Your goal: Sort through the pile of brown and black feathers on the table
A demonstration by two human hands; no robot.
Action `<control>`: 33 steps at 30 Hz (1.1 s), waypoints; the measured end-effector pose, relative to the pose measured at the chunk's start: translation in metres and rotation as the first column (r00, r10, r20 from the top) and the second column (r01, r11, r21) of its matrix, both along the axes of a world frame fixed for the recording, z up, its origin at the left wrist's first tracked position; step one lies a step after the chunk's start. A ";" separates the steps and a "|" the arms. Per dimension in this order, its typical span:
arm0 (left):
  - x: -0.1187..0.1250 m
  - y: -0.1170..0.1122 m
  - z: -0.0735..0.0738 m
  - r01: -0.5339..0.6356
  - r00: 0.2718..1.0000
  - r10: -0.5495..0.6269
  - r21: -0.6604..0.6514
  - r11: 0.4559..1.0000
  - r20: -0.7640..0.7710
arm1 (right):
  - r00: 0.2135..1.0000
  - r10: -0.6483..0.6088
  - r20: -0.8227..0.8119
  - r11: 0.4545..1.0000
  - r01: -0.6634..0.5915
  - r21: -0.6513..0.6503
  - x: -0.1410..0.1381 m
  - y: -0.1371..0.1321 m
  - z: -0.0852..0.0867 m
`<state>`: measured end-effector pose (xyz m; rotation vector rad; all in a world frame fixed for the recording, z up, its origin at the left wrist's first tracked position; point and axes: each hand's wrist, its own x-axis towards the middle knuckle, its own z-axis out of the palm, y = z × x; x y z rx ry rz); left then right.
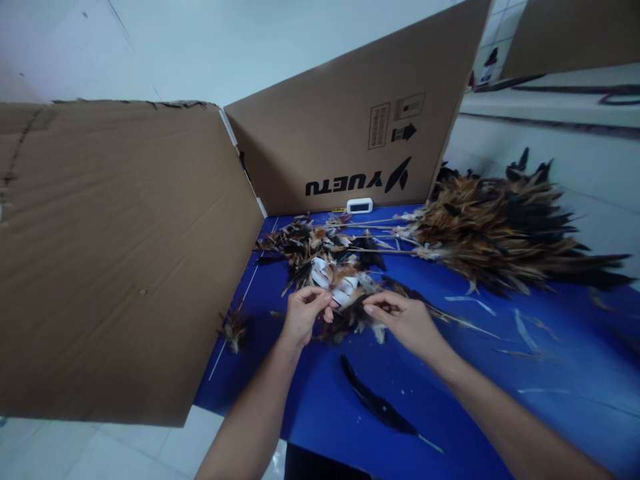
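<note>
A deep blue surface (pixel 500 400) fills the lower right, with pale floor tiles (pixel 125 453) showing past its left edge and a plain white wall (pixel 200 40) behind. Two cardboard panels stand as screens. One large panel (pixel 115 253) runs along the left edge. A second panel (pixel 340 120) leans along the back edge.

The back panel carries black lettering (pixel 345 184) that reads YUETU, printed upside down beside a leaf-like logo. Above it are an arrow mark (pixel 404 132) and a boxed label too small to read. A small white device (pixel 359 205) sits at the foot of this panel.

Toward the back right corner lies a heap of brown and black feather dusters (pixel 500 227), their thin sticks pointing left. Loose feathers (pixel 320 247) are scattered across the middle near the back edge. One long black feather (pixel 375 400) lies alone near the front edge. Pale stripped quills (pixel 520 327) dot the right side.

In the middle of the surface, the left hand (pixel 305 313) and right hand (pixel 405 320) meet over a feather tuft (pixel 345 300) wrapped with a bit of white. The fingers of both hands are pinched onto it, left at its near end and right on the dark plumes.
</note>
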<state>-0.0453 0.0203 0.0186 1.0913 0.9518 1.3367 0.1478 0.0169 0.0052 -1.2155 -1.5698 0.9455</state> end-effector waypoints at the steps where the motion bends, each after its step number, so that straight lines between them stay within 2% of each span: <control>1: -0.003 0.002 0.002 -0.039 0.999 0.039 0.013 0.999 0.015 | 0.998 0.029 0.047 0.999 -0.030 0.025 -0.001 -0.002 0.000; 5: -0.018 0.008 0.010 -0.218 0.974 0.213 0.051 0.975 0.080 | 0.950 0.174 0.259 0.970 -0.211 0.121 -0.011 -0.009 0.004; 8: -0.026 0.011 0.014 -0.320 0.942 0.310 0.068 0.945 0.129 | 0.857 0.228 0.462 0.909 -0.357 0.214 -0.022 -0.014 0.010; 11: -0.030 0.014 0.014 -0.361 0.926 0.348 0.068 0.930 0.146 | 0.683 0.139 0.717 0.810 -0.495 0.315 -0.038 -0.011 0.013; 14: -0.032 0.017 0.011 -0.367 0.925 0.357 0.059 0.928 0.132 | 0.514 0.007 0.858 0.700 -0.615 0.362 -0.057 0.000 0.011; 17: -0.032 0.018 0.007 -0.358 0.929 0.351 0.056 0.932 0.115 | 0.432 -0.024 0.901 0.642 -0.685 0.345 -0.069 0.011 0.005; 19: -0.032 0.019 0.005 -0.349 0.933 0.342 0.050 0.936 0.108 | 0.450 0.016 0.893 0.654 -0.681 0.331 -0.071 0.017 0.004; 21: -0.032 0.019 0.004 -0.337 0.938 0.332 0.041 0.941 0.101 | 0.568 0.109 0.816 0.715 -0.615 0.333 -0.067 0.021 0.005; 23: -0.032 0.018 0.004 -0.327 0.942 0.323 0.033 0.944 0.094 | 0.738 0.224 0.637 0.816 -0.500 0.292 -0.059 0.024 0.009; 25: -0.031 0.018 0.004 -0.319 0.945 0.316 0.030 0.947 0.087 | 0.868 0.309 0.388 0.906 -0.392 0.157 -0.051 0.026 0.014; 26: -0.030 0.018 0.004 -0.316 0.946 0.312 0.029 0.948 0.082 | 0.909 0.328 0.257 0.932 -0.355 0.068 -0.047 0.027 0.017; 29: -0.028 0.017 0.002 -0.289 0.956 0.287 0.021 0.957 0.059 | 0.954 0.279 -0.113 0.941 -0.295 -0.163 -0.039 0.025 0.025; 33: -0.020 0.014 -0.002 -0.191 0.981 0.192 -0.028 0.981 0.037 | 0.891 0.140 -0.432 0.913 -0.285 -0.292 -0.029 0.020 0.031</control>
